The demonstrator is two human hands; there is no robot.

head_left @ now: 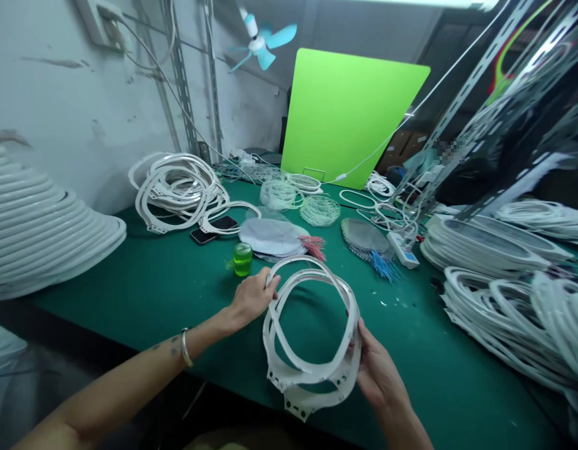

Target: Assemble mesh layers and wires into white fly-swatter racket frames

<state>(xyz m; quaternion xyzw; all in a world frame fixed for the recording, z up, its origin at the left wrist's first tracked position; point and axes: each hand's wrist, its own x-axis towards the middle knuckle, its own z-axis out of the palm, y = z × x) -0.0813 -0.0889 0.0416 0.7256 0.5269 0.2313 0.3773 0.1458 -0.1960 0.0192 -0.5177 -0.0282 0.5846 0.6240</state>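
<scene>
Over the front of the green table I hold white plastic ring frames (317, 373) that overlap each other, tilted at different angles. My left hand (254, 295) is closed on the upper left rim of one ring. The right side of the frames is gripped by my right hand (377, 365), its thumb on the near face and its fingers partly hidden behind. Flat tabs with small holes stick out at the frames' lower ends. Just beyond my left hand stands a small jar of green liquid (243, 260). Behind the rings lie oval mesh pieces (273, 236) with a bundle of red strips (313, 246).
Stacked white rings (45, 231) rise at the left, with more ring frames (176, 190) behind. On the right are piled frames (518, 319). Grey mesh ovals (364, 236), blue strips (383, 265) and a power strip (403, 250) lie farther back. A green board (349, 119) stands behind.
</scene>
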